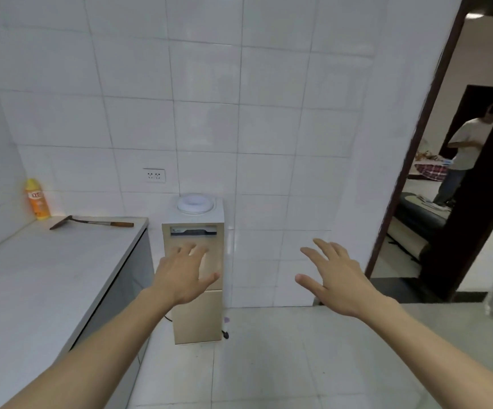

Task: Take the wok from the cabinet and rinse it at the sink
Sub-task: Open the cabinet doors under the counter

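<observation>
A white-tiled wall (239, 113) backs a counter (33, 276) bearing a spatula (92, 222) and a bottle (37, 199); a water dispenser (195, 314) stands beside it. The left hand (183, 276) and right hand (333, 278) reach forward, fingers spread, empty. No wok shows.

White tiled walls (210, 84), pale tiled floor (283, 364). Grey counter (33, 276) on the left, a beige water dispenser (193, 231) beside it (no bottle on top), dark doorway (434, 172) right.
</observation>
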